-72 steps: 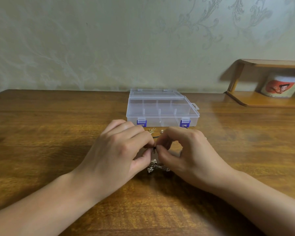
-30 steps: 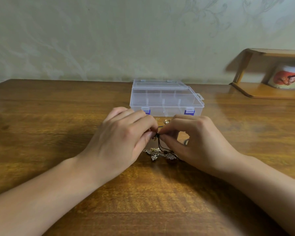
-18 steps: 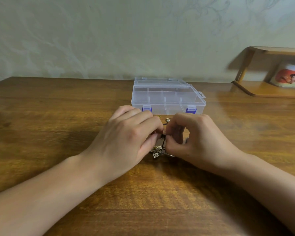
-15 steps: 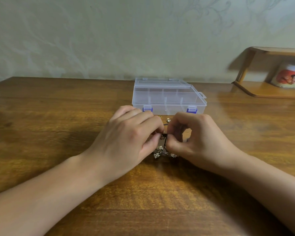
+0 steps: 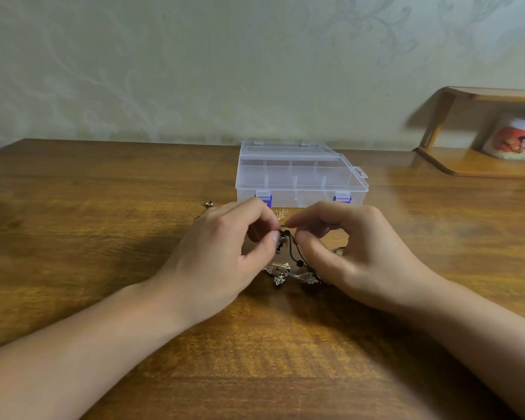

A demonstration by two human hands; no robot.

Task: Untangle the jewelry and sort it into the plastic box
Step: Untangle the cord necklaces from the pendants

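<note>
Both hands pinch the black cord (image 5: 294, 250) over the table (image 5: 103, 237), left hand (image 5: 222, 256) and right hand (image 5: 346, 253) thumb-to-forefinger at its knot, charms (image 5: 281, 272) dangling below, closed box (image 5: 300, 183) just behind.

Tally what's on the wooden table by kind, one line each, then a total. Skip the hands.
Clear plastic compartment box with blue latches: 1
Tangled black cord with gold filigree charms: 1
Loose small gold pieces: 2, one by the box front, one beside the left hand
Wooden corner shelf: 1
Total: 5
</note>
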